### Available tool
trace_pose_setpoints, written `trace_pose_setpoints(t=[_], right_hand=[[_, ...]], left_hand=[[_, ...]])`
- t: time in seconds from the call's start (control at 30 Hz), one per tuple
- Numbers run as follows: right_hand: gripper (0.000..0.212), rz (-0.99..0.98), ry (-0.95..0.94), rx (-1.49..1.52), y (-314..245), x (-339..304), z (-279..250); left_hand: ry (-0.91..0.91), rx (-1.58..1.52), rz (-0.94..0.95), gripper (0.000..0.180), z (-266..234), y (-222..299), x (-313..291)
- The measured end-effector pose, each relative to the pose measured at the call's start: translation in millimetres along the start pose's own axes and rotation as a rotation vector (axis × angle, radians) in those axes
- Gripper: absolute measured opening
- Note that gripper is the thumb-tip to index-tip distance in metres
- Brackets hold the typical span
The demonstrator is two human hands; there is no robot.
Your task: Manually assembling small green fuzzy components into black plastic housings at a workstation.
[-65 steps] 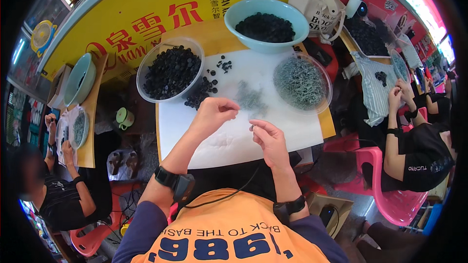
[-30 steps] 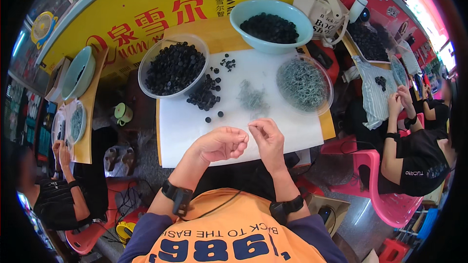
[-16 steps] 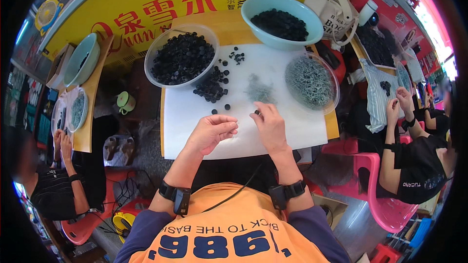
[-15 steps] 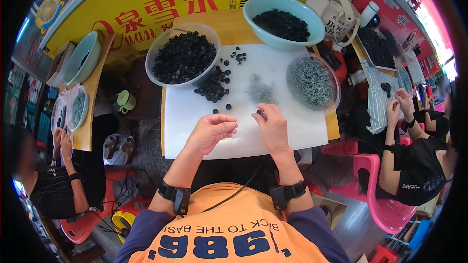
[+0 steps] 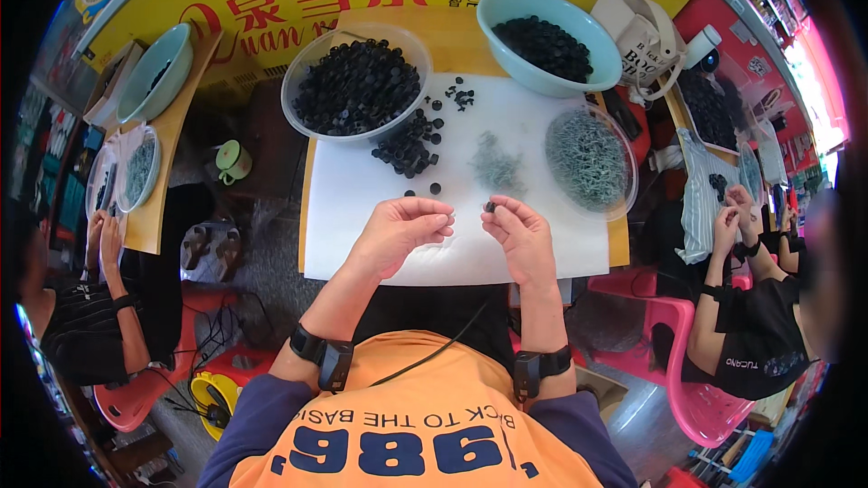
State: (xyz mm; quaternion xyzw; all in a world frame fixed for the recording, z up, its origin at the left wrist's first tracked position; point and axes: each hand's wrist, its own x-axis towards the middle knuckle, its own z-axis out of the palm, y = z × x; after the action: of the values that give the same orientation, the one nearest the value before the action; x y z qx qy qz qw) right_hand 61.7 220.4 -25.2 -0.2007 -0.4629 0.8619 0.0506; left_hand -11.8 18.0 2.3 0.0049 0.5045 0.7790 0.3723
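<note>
The right hand [image 5: 517, 237] is pinching a small black cap [image 5: 489, 207] above the white worktop [image 5: 362, 217]; the left hand [image 5: 400, 231] is curling closed. Black caps are filling the clear bowl [image 5: 355, 86] and the blue bowl [image 5: 546, 41].

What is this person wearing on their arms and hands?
Both hands, left hand and right hand, are bare. Each wrist carries a black band with a small box. Dark blue sleeves are pushed up, and a thin dark cable crosses the orange shirt.
</note>
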Motion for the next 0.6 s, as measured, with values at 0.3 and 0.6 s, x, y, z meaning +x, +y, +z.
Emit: trace_pose_setpoints(t=[0.3, 0.6], right_hand=[[0.020, 0.091, -0.093, 0.199, 1, -7, 3], [0.023, 0.156, -0.189, 0.232, -8, -20, 24]], left_hand=[[-0.014, 0.097, 0.082, 0.012, 8, 4, -1], [-0.007, 0.276, 0.235, 0.014, 22, 16, -12]])
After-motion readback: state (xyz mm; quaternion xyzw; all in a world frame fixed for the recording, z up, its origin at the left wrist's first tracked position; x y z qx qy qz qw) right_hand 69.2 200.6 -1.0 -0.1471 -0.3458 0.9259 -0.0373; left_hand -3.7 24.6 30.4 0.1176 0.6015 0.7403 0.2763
